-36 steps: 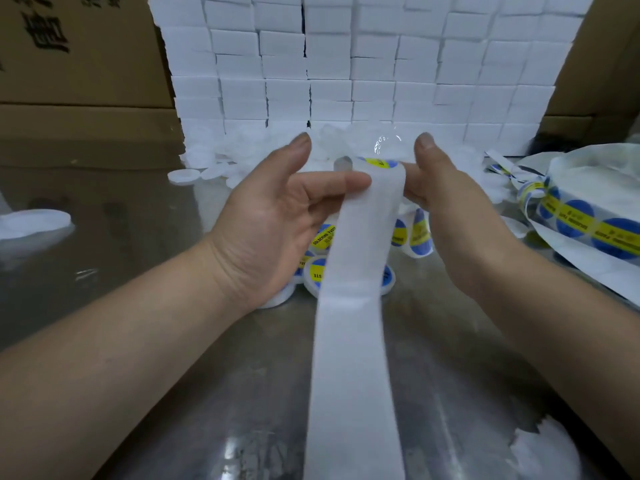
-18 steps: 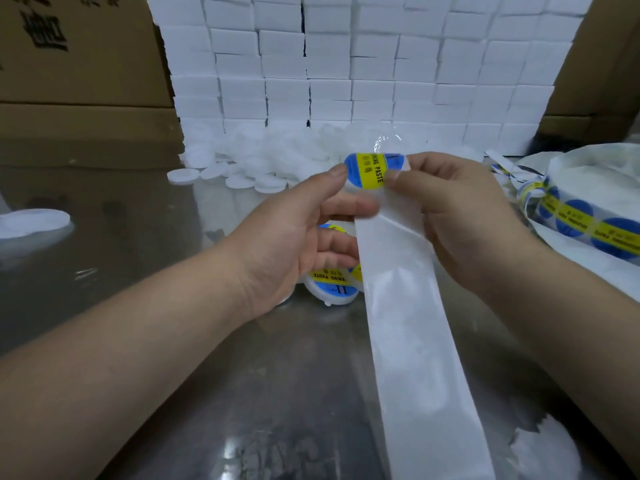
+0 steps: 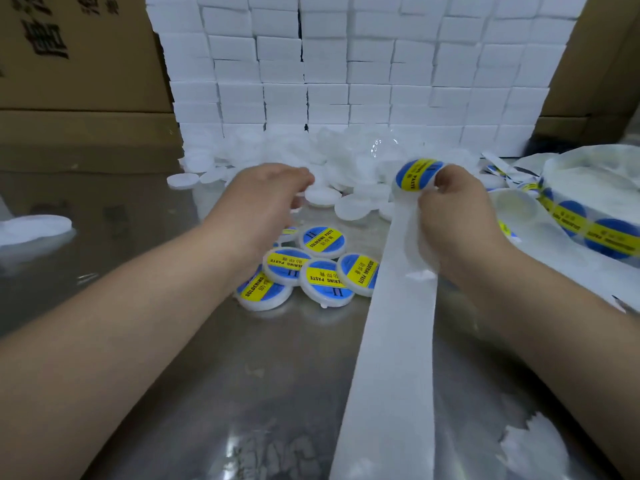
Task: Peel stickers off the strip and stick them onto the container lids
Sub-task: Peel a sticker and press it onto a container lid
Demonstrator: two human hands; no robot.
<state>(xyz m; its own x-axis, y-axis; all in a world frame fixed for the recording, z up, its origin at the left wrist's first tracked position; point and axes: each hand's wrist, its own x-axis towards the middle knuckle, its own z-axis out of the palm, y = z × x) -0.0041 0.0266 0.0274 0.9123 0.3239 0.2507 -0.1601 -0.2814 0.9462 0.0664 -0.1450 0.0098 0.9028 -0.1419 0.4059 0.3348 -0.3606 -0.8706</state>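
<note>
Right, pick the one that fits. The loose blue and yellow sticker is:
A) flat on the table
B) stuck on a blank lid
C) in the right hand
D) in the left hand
C: the right hand pinches the sticker by its edge above the strip, while the left hand is off by the blank lids, apart from it.
</note>
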